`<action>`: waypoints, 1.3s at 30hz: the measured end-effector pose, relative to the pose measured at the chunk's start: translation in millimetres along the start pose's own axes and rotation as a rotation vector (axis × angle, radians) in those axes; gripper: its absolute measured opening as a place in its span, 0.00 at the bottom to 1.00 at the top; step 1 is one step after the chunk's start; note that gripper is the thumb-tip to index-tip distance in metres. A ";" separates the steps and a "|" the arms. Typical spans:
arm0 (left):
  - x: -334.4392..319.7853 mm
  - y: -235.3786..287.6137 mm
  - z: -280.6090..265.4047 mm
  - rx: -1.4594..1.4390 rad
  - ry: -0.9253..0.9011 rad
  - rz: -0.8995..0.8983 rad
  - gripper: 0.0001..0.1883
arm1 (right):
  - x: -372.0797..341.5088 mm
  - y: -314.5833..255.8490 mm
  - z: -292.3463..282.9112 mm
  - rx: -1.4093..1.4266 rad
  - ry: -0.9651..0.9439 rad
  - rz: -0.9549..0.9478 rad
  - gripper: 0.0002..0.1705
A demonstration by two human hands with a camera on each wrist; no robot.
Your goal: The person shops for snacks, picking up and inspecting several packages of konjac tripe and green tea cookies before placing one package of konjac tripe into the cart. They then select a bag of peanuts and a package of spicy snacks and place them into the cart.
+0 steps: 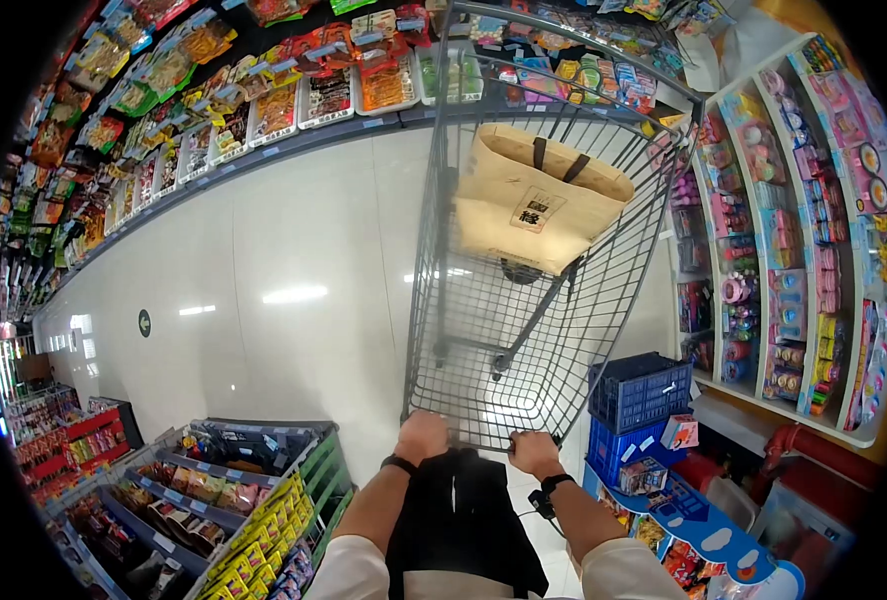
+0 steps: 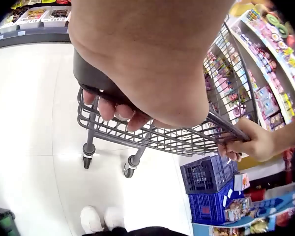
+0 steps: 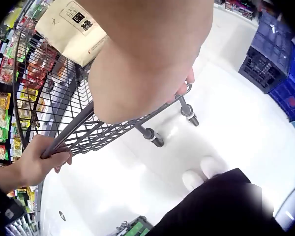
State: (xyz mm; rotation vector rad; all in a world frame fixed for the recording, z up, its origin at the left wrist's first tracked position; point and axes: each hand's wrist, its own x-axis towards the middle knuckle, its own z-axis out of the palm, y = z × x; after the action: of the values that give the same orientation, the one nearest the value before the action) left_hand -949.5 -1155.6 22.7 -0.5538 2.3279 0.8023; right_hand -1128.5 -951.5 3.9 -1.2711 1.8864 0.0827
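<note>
Both hands grip the handle bar (image 3: pixel 71 129) of a grey wire shopping cart (image 1: pixel 524 320). The left hand (image 1: pixel 425 436) holds the bar's left end, its fingers (image 2: pixel 107 109) curled under it in the left wrist view. On the bar's right end, the right hand (image 1: pixel 536 455) has its fingers wrapped round; the left wrist view shows this right hand (image 2: pixel 253 141) too. Toward the cart's far end lies a cream tote bag (image 1: pixel 539 200) with dark handles and printed dark characters, tilted against the wires.
Snack shelves (image 1: pixel 264 120) curve along the far and left side. A white rack (image 1: pixel 764 240) of small packaged goods stands at right, with stacked blue crates (image 1: pixel 639 405) nearer. A snack bin display (image 1: pixel 204 500) stands at near left. Glossy pale floor (image 1: pixel 294 240) lies between.
</note>
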 end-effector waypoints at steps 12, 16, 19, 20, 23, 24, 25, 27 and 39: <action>107.3 -22.3 -87.2 0.126 -0.065 0.071 0.12 | 71.6 30.9 -92.1 0.054 0.043 0.027 0.15; 127.5 -22.9 -130.7 0.149 -0.068 0.088 0.12 | 92.2 34.5 -113.1 0.096 0.035 0.076 0.14; 146.0 -27.3 -152.6 0.148 -0.069 0.117 0.11 | 105.1 33.2 -136.3 0.146 0.079 0.091 0.12; 152.8 -29.5 -158.7 0.150 -0.066 0.122 0.11 | 109.6 33.7 -142.2 0.161 0.102 0.094 0.12; 172.6 -40.8 -173.4 0.141 -0.093 0.158 0.11 | 120.9 29.1 -150.0 0.166 0.178 0.103 0.10; 176.6 -47.8 -175.6 0.133 -0.110 0.172 0.11 | 126.5 27.2 -148.5 0.172 0.207 0.109 0.10; 180.0 -54.0 -176.9 0.096 -0.107 0.184 0.10 | 130.4 26.8 -146.6 0.190 0.212 0.116 0.10; 184.3 -63.7 -184.8 0.089 -0.072 0.230 0.09 | 138.7 20.7 -150.0 0.211 0.184 0.134 0.09; 235.6 -119.6 -256.5 0.326 -0.084 0.471 0.09 | 197.2 -30.5 -184.9 0.299 0.150 0.315 0.10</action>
State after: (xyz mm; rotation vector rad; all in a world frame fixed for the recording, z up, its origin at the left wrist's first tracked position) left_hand -1159.6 -1455.1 -19.5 0.1734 2.4713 0.6089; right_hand -1241.4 -1199.0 3.8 -0.7927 2.1224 -0.1291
